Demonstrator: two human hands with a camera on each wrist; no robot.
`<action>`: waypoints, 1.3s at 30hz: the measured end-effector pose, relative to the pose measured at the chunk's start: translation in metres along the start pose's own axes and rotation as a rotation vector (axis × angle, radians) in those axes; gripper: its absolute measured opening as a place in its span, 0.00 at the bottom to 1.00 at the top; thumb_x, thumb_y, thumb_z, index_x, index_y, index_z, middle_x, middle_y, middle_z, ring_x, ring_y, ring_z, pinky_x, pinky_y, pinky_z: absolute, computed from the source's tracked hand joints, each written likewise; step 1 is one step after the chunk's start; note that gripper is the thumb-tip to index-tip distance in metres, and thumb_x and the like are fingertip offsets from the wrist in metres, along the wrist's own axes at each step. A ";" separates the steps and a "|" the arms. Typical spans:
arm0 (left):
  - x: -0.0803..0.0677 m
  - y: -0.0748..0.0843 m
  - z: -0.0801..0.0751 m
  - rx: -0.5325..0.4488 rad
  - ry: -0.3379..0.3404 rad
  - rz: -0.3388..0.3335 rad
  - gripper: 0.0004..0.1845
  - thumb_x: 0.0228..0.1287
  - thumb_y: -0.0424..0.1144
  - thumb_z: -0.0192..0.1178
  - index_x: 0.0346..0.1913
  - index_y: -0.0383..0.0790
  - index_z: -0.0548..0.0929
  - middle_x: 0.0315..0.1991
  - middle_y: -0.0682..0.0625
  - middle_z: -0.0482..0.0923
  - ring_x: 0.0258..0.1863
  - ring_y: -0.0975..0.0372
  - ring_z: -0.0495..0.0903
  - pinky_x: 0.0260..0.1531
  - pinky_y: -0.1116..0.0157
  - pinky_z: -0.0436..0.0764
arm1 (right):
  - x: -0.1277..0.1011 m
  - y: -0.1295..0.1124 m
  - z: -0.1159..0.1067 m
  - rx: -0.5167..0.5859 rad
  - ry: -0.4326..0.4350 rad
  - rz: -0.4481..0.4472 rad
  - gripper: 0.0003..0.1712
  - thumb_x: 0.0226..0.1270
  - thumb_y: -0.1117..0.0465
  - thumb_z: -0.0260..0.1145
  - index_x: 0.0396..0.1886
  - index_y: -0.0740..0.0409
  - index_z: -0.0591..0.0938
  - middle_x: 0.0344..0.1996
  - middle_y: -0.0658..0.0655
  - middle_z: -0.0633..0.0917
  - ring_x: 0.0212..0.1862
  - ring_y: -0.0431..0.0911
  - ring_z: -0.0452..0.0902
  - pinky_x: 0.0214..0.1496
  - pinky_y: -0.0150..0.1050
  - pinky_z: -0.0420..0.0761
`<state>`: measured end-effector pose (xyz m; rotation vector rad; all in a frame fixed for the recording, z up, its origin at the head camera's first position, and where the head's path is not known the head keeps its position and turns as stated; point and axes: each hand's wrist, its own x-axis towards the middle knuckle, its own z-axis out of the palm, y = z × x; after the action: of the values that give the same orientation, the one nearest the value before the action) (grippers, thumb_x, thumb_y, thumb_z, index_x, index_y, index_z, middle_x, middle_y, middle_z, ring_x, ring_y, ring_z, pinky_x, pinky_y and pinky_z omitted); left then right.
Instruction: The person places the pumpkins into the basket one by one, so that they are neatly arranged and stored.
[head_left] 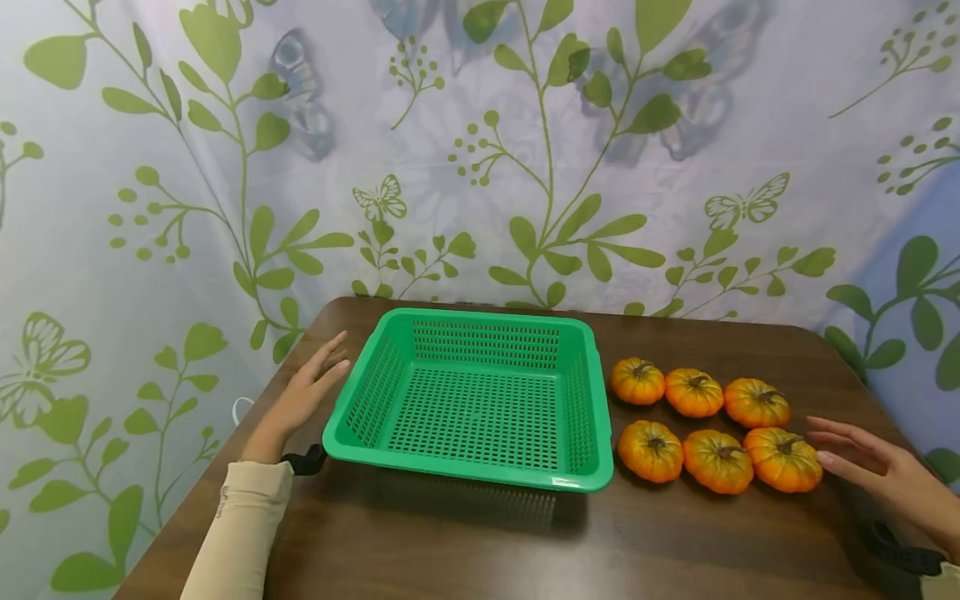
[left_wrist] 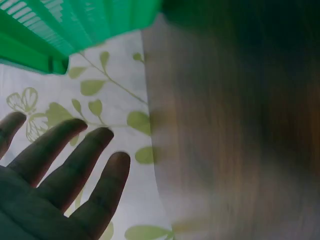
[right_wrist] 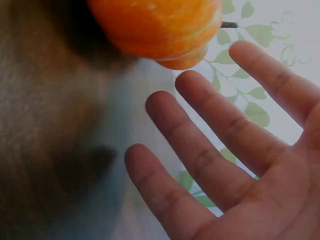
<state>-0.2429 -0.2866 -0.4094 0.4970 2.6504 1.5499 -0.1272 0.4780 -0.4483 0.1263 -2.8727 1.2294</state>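
1. The right hand point(head_left: 885, 471) has its fingers point(right_wrist: 200, 145) straight and spread apart, holding nothing, just beside the nearest pumpkin point(head_left: 783, 459) at its 3 o'clock side.
2. The left hand point(head_left: 307, 392) has its fingers point(left_wrist: 65, 160) straight and slightly apart, holding nothing, close to the green basket point(head_left: 352, 417) at its 9 o'clock side; whether they touch its rim cannot be told.
3. Six orange pumpkins point(head_left: 694, 392) lie in two rows of three at the basket's 3 o'clock.
4. Basket and pumpkins rest on the brown surface point(head_left: 450, 542), with a leaf-printed cloth point(head_left: 225, 208) behind at 12 o'clock.
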 end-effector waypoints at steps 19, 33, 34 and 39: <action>0.011 -0.005 0.021 -0.309 -0.156 0.028 0.38 0.73 0.37 0.54 0.81 0.53 0.50 0.80 0.45 0.40 0.73 0.42 0.51 0.62 0.42 0.67 | 0.005 0.004 0.005 -0.016 -0.127 -0.015 0.39 0.67 0.61 0.68 0.74 0.65 0.63 0.53 0.16 0.62 0.48 0.16 0.65 0.38 0.32 0.80; 0.015 -0.002 0.025 -0.379 -0.158 0.068 0.42 0.62 0.27 0.53 0.79 0.46 0.53 0.74 0.33 0.47 0.58 0.45 0.65 0.43 0.56 0.81 | 0.008 0.001 0.006 0.011 -0.106 -0.085 0.36 0.63 0.70 0.69 0.71 0.63 0.68 0.53 0.18 0.66 0.47 0.19 0.68 0.37 0.31 0.79; 0.015 -0.002 0.025 -0.382 -0.157 0.072 0.42 0.61 0.27 0.53 0.79 0.46 0.53 0.74 0.33 0.48 0.58 0.45 0.65 0.43 0.56 0.81 | 0.007 0.001 0.006 -0.005 -0.098 -0.085 0.36 0.63 0.69 0.69 0.71 0.63 0.69 0.52 0.18 0.66 0.47 0.19 0.68 0.37 0.31 0.79; 0.016 -0.002 0.027 -0.392 -0.150 0.082 0.42 0.61 0.27 0.53 0.79 0.45 0.54 0.73 0.31 0.50 0.57 0.46 0.67 0.43 0.57 0.82 | 0.007 0.000 0.007 -0.015 -0.072 -0.059 0.35 0.62 0.68 0.71 0.69 0.62 0.70 0.50 0.18 0.66 0.45 0.19 0.69 0.36 0.34 0.80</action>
<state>-0.2540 -0.2602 -0.4226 0.6682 2.1650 1.9076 -0.1337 0.4728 -0.4525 0.2592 -2.9151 1.2178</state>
